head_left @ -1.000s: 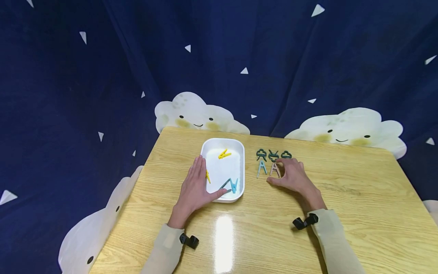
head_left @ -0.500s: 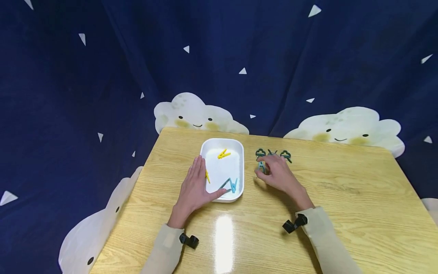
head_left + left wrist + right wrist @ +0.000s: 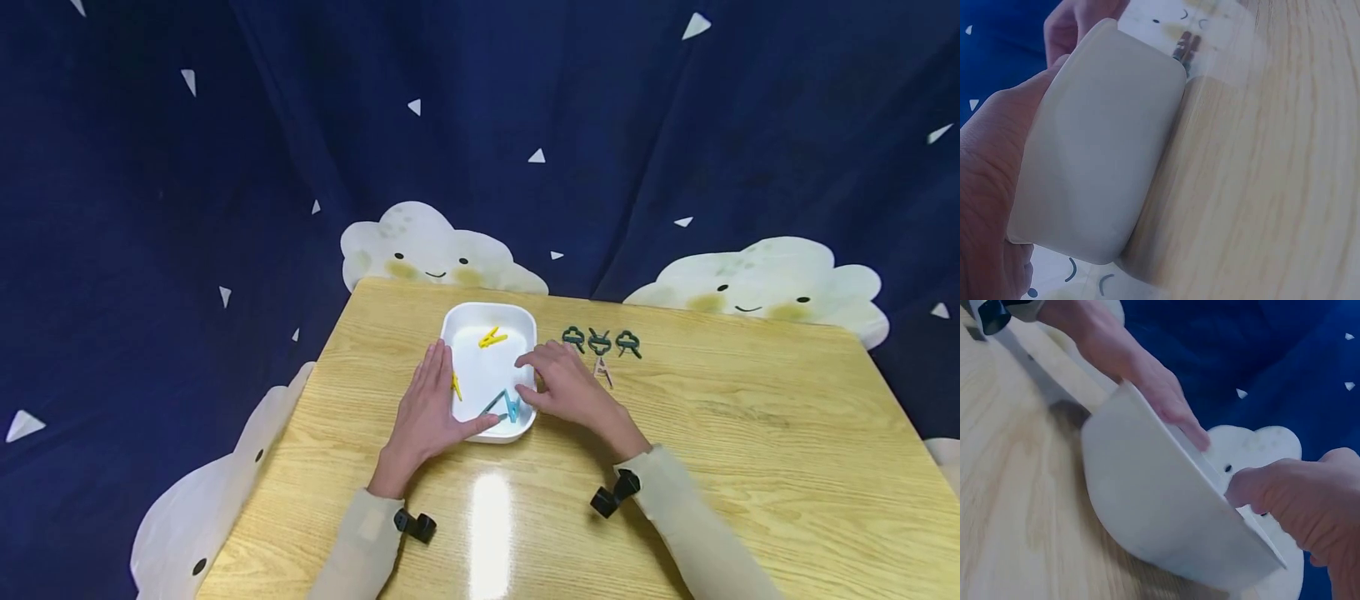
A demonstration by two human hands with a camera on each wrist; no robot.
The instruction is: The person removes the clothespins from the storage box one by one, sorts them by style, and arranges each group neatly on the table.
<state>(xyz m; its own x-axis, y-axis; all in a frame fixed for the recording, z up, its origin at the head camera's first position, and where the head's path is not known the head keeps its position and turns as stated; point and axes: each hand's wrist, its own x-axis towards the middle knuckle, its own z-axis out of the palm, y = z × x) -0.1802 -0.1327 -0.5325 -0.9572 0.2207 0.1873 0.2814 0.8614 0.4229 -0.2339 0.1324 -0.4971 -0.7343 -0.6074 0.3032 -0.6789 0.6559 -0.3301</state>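
My left hand (image 3: 429,408) rests along the left rim of a white tray (image 3: 529,333), fingers straight, its thumb over the near rim. Inside the tray lie two yellow clothespins (image 3: 491,338), a light-blue clothespin (image 3: 513,410) and a dark teal one (image 3: 492,402), partly covered by the thumb. My right hand (image 3: 567,385) reaches over the right rim, thumb and forefinger apart, with nothing visible between them. On the table beyond it lies a pink clothespin (image 3: 602,372). The spot where another light-blue clothespin lay is hidden behind this hand. The right wrist view shows the fingers (image 3: 1254,487) over the rim.
Three dark green cloud-shaped clips (image 3: 599,342) lie in a row right of the tray. The wooden table (image 3: 757,433) ends at a dark blue curtain (image 3: 480,125) with printed clouds. Black cameras sit on both wrists.
My right hand has moved left, from around the pink clothespin, past the light-blue one on the table, to the tray's right rim. My left hand and the tray have stayed put.
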